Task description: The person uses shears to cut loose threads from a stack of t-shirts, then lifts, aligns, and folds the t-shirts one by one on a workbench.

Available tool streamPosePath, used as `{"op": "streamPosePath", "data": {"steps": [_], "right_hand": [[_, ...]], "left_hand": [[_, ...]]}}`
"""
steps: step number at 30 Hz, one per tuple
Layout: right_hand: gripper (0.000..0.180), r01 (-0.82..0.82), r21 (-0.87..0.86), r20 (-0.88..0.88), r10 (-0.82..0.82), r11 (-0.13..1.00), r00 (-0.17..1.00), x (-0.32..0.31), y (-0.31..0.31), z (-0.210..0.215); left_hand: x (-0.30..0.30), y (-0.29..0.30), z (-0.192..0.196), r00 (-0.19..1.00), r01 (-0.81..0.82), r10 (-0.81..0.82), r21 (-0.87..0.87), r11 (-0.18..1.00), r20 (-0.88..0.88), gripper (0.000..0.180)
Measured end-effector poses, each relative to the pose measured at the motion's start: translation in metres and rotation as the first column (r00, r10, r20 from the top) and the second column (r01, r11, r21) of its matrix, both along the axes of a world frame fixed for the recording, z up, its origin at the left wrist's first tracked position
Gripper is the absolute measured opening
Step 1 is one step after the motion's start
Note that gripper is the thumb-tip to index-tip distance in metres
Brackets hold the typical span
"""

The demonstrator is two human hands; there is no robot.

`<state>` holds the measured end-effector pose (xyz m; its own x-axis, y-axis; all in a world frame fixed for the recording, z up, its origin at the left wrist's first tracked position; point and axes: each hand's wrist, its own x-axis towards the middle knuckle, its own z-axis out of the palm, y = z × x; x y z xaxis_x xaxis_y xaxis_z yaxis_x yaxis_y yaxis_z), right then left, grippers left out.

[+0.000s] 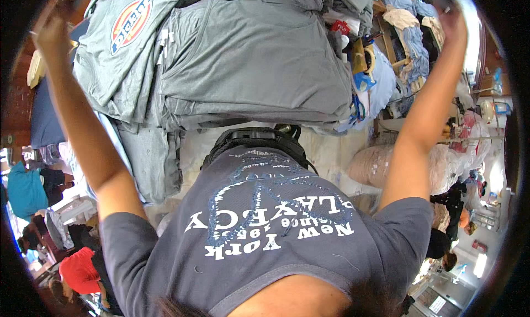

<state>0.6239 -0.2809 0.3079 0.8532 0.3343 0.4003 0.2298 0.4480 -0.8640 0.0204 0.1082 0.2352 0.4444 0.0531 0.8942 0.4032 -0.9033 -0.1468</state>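
Both my arms are spread wide and reach up toward the far rim of the view. My left hand (53, 34) is at the upper left, beyond the edge of the grey T-shirts; its fingers fade into blur and the dark rim. At the upper right, my right hand (454, 25) is raised near a heap of light blue and beige clothes (411, 33); its fingers are smeared too. I cannot make out whether either hand holds anything. Between my arms lies a thick stack of grey T-shirts (248, 63). Another grey T-shirt (116, 80) with a red, yellow and blue emblem lies to its left.
Yellow tape rolls (364, 60) sit right of the stack. Clear plastic bags (375, 165) bulge at the right. More grey fabric (149, 162) hangs at the left. A person in red (81, 271) is at the lower left, a person in dark clothes (439, 243) at the right.
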Motion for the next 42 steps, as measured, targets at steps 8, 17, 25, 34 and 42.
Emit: {"op": "streamPosePath", "data": {"steps": [8, 17, 25, 34, 42], "right_hand": [[0.025, -0.158, -0.204, -0.654, -0.014, 0.966, 0.756, -0.167, -0.087, -0.316], [0.038, -0.313, 0.04, -0.698, 0.25, 0.949, 0.67, -0.195, -0.12, -0.316], [0.039, -0.253, -0.241, -0.629, 0.048, 0.937, 0.776, -0.184, -0.11, -0.343], [0.041, -0.29, -0.088, -0.679, 0.155, 0.953, 0.717, -0.18, -0.114, -0.366], [0.039, -0.274, -0.055, -0.692, 0.161, 0.96, 0.704, -0.177, -0.116, -0.378]], "left_hand": [[-0.032, -0.125, -0.264, 0.59, 0.801, 0.283, -0.507, -0.318, 0.756, 0.025], [-0.024, -0.134, -0.236, 0.576, 0.813, 0.445, -0.423, -0.401, 0.686, 0.04], [-0.023, -0.133, -0.249, 0.615, 0.777, 0.254, -0.52, -0.355, 0.746, 0.054], [-0.023, -0.137, -0.246, 0.585, 0.792, 0.175, -0.511, -0.335, 0.792, 0.057], [-0.019, -0.145, -0.227, 0.588, 0.797, 0.143, -0.54, -0.271, 0.796, 0.061]]}}
